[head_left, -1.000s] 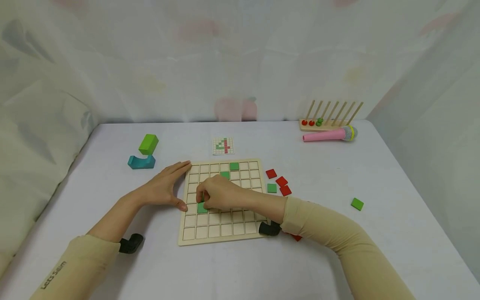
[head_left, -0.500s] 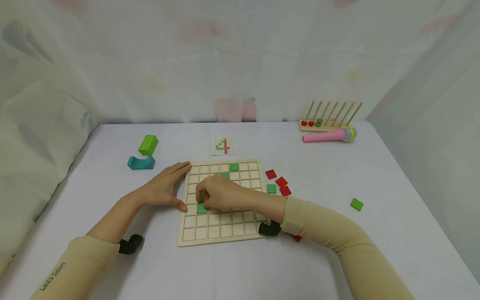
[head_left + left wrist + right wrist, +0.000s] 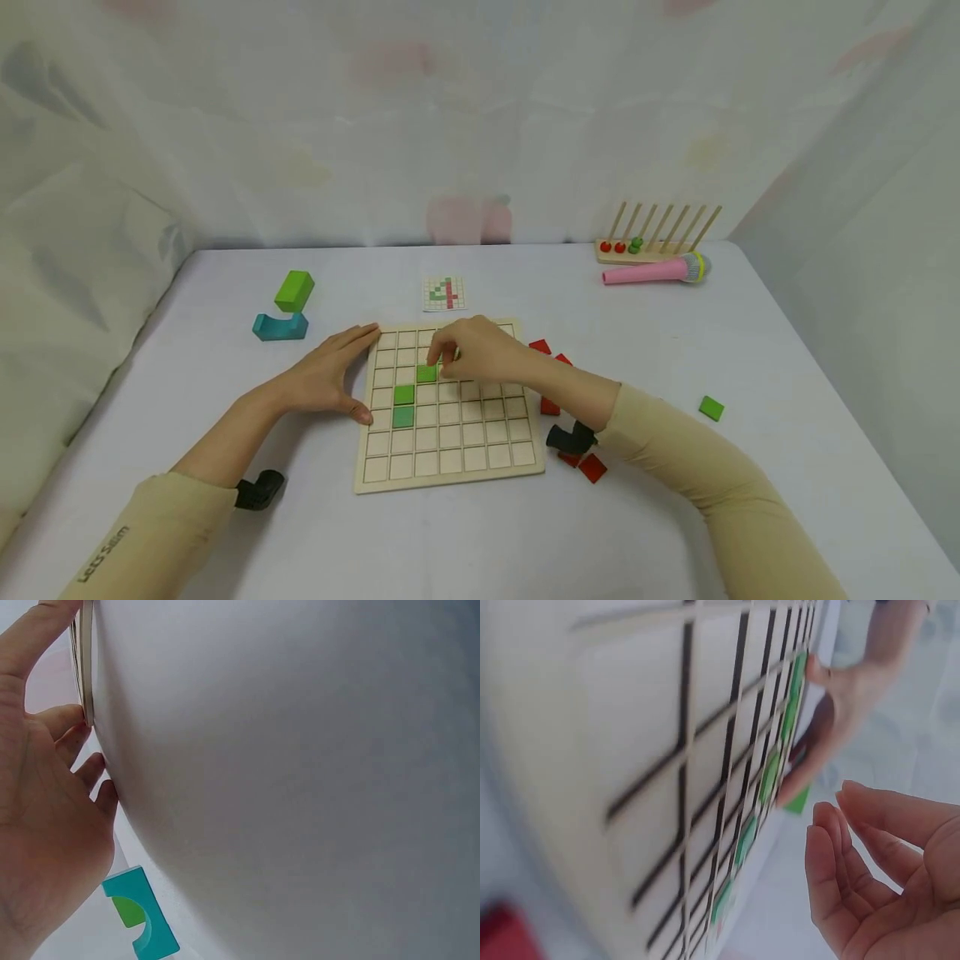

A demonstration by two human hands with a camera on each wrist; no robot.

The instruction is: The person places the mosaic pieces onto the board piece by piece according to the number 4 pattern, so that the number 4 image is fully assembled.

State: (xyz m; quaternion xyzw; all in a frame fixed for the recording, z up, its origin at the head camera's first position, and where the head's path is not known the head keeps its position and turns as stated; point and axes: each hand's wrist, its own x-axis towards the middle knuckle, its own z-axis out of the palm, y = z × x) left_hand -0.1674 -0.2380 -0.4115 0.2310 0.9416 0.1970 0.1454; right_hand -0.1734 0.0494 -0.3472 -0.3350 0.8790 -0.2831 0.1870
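My left hand [image 3: 322,375] lies spread along the left edge of a wooden grid board [image 3: 450,460], its thumb on the rim. In the left wrist view its fingers touch the board's side. My right hand [image 3: 480,350] is over the upper middle of the board, fingers loosely bent; the right wrist view shows nothing between thumb and fingers. Close by its fingertips, a green square tile [image 3: 426,373] sits in a cell. Down and to the left are another green tile [image 3: 404,395] and a darker green one [image 3: 402,417]. The hand hides part of the upper cells.
Red tiles [image 3: 593,468] lie along the board's right side, some behind the right forearm. A green tile [image 3: 712,407] lies farther right. Behind the board is a pattern card [image 3: 444,293]. Blocks [image 3: 281,327] stand left; a peg stand [image 3: 633,252] and pink microphone [image 3: 652,272] stand back right.
My right hand has let go of a green tile in the left part of the board and moved up and right, uncovering green tiles. The left hand stays at the edge.
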